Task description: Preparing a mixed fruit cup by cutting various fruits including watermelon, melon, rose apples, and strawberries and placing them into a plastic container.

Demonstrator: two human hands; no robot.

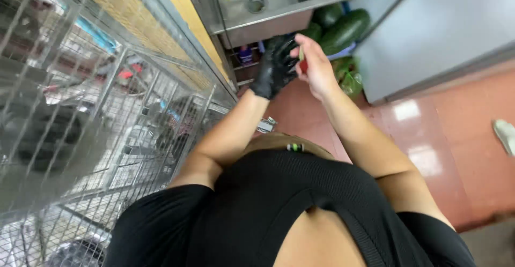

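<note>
- Nearest, left hand [274, 66], black-gloved, fingers spread, touches the bare right hand [316, 68]
- Right hand pinches a small red object [303, 66], partly hidden; a loose pinch could drop it onto the red floor [461, 138]
- Beyond, watermelons [343, 28] under a steel sink [268, 17]

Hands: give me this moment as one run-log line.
left hand: black glove, touching right | right hand: bare, pinching small red item | below: watermelons under sink | left: wire cage
</note>
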